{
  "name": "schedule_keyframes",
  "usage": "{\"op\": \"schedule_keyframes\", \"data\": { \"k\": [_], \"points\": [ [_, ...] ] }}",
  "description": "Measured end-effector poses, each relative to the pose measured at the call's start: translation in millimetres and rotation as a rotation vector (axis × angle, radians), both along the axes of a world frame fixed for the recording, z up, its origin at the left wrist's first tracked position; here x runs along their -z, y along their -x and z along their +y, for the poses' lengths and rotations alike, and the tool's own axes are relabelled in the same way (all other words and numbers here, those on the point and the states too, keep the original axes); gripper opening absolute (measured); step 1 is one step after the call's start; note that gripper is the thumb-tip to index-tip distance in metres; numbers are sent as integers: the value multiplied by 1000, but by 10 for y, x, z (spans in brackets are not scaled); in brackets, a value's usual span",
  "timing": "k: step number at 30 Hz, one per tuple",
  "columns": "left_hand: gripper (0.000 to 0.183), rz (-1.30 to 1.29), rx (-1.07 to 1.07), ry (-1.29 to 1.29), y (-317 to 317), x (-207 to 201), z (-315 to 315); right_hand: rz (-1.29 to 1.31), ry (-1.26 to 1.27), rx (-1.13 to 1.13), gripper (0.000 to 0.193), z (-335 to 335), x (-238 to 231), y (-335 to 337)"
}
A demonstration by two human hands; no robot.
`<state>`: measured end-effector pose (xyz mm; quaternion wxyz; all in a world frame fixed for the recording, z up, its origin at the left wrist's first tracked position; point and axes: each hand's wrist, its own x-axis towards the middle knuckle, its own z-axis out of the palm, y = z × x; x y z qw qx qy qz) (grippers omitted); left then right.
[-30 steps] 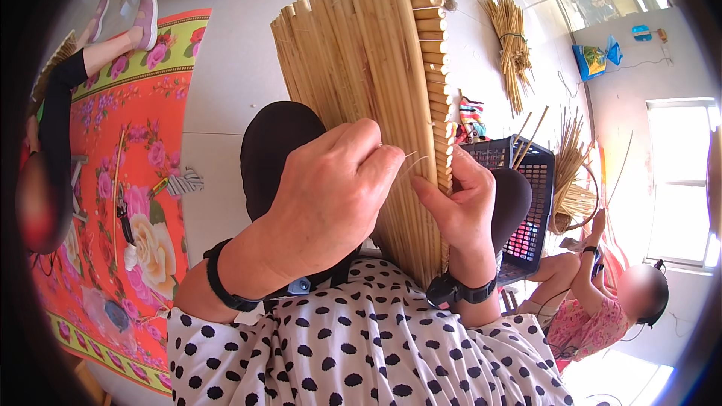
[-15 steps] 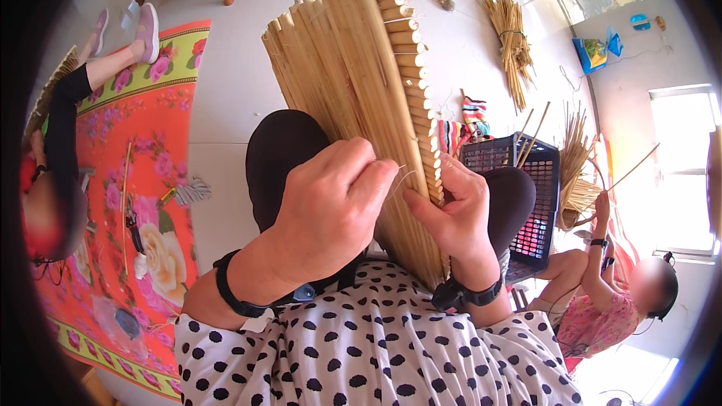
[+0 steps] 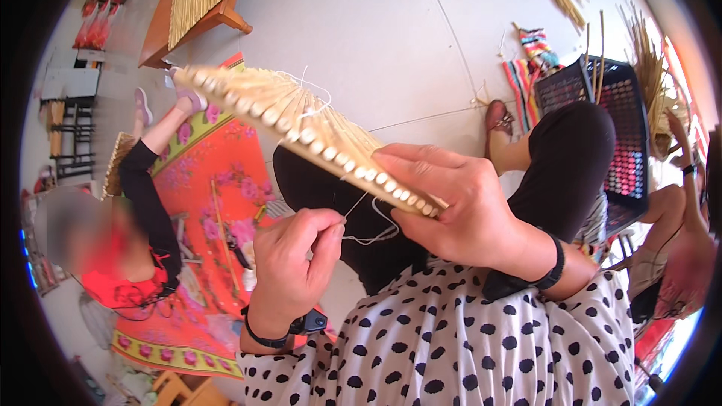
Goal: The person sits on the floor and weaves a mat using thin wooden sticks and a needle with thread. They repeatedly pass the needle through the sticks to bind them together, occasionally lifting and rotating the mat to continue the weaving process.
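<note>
A panel of pale straw-coloured stalks (image 3: 323, 124), laid side by side and tied with white thread, is held tilted above my knees. Its row of cut round ends faces me. My right hand (image 3: 470, 207) grips the panel's right end, thumb below and fingers on top. Lower left of the panel, my left hand (image 3: 297, 256) is closed in a pinch on a white thread (image 3: 368, 239), which runs up taut to the underside of the stalk ends and also hangs in a loose loop. Whether a needle is in the pinch is too small to tell.
A black plastic crate (image 3: 632, 143) stands at the right by my knee, near upright dry stalks and another person. Left, a person sits by a red flowered mat (image 3: 226, 143). A wooden table (image 3: 162, 26) at the far left bears another stalk panel.
The panel has swung from upright to slanting left, its cut ends now toward me. My left hand has moved down and away from it, drawing thread. The view has shifted left.
</note>
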<state>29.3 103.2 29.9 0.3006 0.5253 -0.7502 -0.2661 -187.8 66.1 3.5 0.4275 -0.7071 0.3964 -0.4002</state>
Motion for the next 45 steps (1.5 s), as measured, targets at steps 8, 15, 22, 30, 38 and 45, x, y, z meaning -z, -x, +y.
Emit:
{"op": "schedule_keyframes", "data": {
  "k": [8, 15, 22, 30, 38, 45],
  "points": [
    [4, 8, -96, -317, -153, -118, 123, -80, -57, -59, 53, 40, 19, -161],
    [4, -7, -156, -381, -176, -149, 191, -121, -46, -71, 58, -3, 80, -168],
    [10, 9, -239, -422, -140, -201, 261, -189, -88, -85, 58, -24, 106, -152],
    [12, -151, -274, -166, -5, -142, 390, -191, -107, -110, 57, -52, 77, -134],
    [13, -178, -363, -80, 168, -94, 426, -230, -137, -112, 54, -60, 80, -125],
    [8, -192, -376, -4, 242, -53, 376, -270, -162, -123, 52, -84, 85, -112]
  ]
}}
